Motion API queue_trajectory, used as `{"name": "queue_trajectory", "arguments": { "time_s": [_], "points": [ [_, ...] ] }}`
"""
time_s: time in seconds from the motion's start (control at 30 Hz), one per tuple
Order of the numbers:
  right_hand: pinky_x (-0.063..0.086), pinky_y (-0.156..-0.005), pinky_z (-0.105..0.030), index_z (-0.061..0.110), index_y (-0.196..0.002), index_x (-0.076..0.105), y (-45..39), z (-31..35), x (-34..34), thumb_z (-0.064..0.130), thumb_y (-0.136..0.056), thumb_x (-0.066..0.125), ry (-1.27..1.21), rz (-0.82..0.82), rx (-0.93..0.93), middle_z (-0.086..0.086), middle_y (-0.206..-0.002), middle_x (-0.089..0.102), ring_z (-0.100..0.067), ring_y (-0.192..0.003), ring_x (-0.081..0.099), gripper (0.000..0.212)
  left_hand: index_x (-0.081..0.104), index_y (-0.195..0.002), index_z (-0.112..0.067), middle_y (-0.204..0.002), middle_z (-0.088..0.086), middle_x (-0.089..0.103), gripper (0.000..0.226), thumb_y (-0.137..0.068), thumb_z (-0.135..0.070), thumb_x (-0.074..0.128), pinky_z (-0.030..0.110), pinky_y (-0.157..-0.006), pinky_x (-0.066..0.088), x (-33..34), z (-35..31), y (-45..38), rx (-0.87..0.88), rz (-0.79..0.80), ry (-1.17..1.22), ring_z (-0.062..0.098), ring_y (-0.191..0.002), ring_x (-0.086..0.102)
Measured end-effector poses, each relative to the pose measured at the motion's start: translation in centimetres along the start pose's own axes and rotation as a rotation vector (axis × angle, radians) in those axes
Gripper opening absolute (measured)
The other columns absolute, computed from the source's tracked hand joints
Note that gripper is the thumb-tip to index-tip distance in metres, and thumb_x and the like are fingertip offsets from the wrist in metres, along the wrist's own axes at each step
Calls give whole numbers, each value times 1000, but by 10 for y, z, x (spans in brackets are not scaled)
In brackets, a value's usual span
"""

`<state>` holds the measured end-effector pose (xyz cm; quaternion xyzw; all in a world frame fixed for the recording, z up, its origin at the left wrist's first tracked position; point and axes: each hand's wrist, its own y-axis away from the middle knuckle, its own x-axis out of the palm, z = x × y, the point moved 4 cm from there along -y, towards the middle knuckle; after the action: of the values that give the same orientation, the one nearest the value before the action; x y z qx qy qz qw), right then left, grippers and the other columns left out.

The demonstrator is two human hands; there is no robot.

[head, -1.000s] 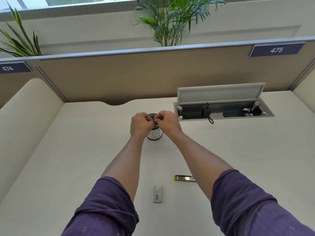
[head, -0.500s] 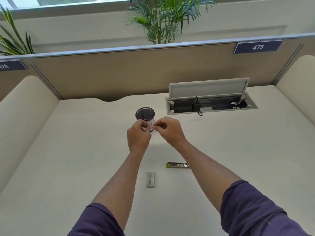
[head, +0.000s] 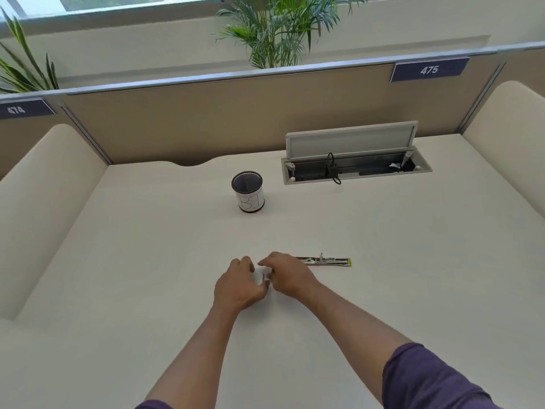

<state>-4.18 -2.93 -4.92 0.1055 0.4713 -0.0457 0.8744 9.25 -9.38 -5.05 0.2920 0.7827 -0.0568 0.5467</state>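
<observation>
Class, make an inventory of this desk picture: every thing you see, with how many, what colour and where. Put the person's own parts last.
desk: 1, cream, fills the view
mesh pot: 1, black with white label, mid-desk towards the back
cable box: 1, grey, lid up, back right of desk
metal strip: 1, silver with green tip, beside right hand
small white piece: 1, white, on desk between the hands
partition: 1, tan, behind desk
number plates: 2, dark blue, on partition
plants: 2, green, beyond partition
left hand: 1, grips the white piece
right hand: 1, pinches it
sleeves: 2, purple, bottom edge
</observation>
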Motion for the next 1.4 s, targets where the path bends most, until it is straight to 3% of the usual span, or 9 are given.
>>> {"name": "queue_trajectory", "arguments": {
  "time_s": [0.1, 0.27, 0.4, 0.53, 0.6, 0.73, 0.93, 1.17, 1.4],
  "points": [
    [51, -94, -36, 20, -135, 63, 3, 1, 2, 12, -93, 60, -5, 23, 8, -1, -134, 62, -24, -119, 61, 43, 51, -109, -25, -102, -7, 50, 52, -73, -59, 69, 31, -68, 44, 6, -2, 6, 19, 36, -20, 21, -86, 62],
    [52, -93, -38, 18, -133, 65, 8, -1, 4, 3, -91, 59, -70, 18, -9, -5, -126, 64, -25, -112, 63, 46, 57, -116, -24, -107, -4, 60, 40, -81, -39, 68, 29, -69, 44, 5, -7, 14, -5, -38, 85, 19, -93, 63],
    [52, -88, -35, 17, -127, 70, 10, -4, 6, 6, -89, 69, -177, 9, -34, -7, -116, 65, -23, -101, 64, 39, 69, -100, -25, -94, -11, 70, 19, -82, -33, 67, 26, -68, 52, 5, -7, 18, -27, -35, 316, 13, -84, 66],
    [49, -83, -30, 13, -113, 75, 11, -8, 6, 19, -88, 75, -328, -21, 50, -4, -110, 72, -17, -91, 62, 26, 77, -89, -24, -85, -10, 74, 8, -85, -26, 71, 11, -53, 44, 4, -1, 19, -56, -40, 501, 11, -68, 66],
    [46, -81, -27, 14, -118, 72, 11, -9, 7, 21, -90, 72, -377, -40, 112, -3, -110, 72, -14, -88, 60, 29, 77, -89, -23, -86, -7, 74, 6, -85, -21, 73, 15, -57, 50, 3, 5, 19, -95, -84, 579, 14, -73, 69],
    [51, -79, -29, 20, -122, 64, 12, -10, 12, 19, -90, 71, -506, -78, 215, -2, -100, 68, -17, -88, 64, 32, 70, -95, -19, -91, 1, 71, 14, -84, -18, 78, 38, -74, 60, 6, 16, 24, -202, -201, 714, 22, -83, 71],
    [51, -56, -20, 9, -111, 62, 15, -10, 15, 13, -89, 75, -754, -151, 312, -8, -83, 67, -7, -56, 63, 26, 62, -101, -14, -85, 6, 75, 34, -78, -22, 85, 42, -74, 61, 13, 24, 28, -349, -279, 960, 26, -75, 74],
    [56, -64, -22, 9, -106, 68, 13, -12, 18, 12, -78, 85, -802, -175, 307, -10, -97, 74, -16, -69, 66, 32, 65, -101, -17, -89, 9, 76, 30, -78, -14, 84, 37, -72, 52, 14, 26, 26, -362, -283, 1106, 28, -90, 74],
    [55, -68, -27, 12, -104, 72, 11, -15, 17, 6, -75, 85, -775, -161, 262, -9, -99, 77, -14, -71, 66, 33, 68, -98, -20, -83, 3, 78, 25, -79, -15, 83, 33, -69, 49, 19, 28, 25, -366, -299, 1154, 26, -87, 76]
  ]
}}
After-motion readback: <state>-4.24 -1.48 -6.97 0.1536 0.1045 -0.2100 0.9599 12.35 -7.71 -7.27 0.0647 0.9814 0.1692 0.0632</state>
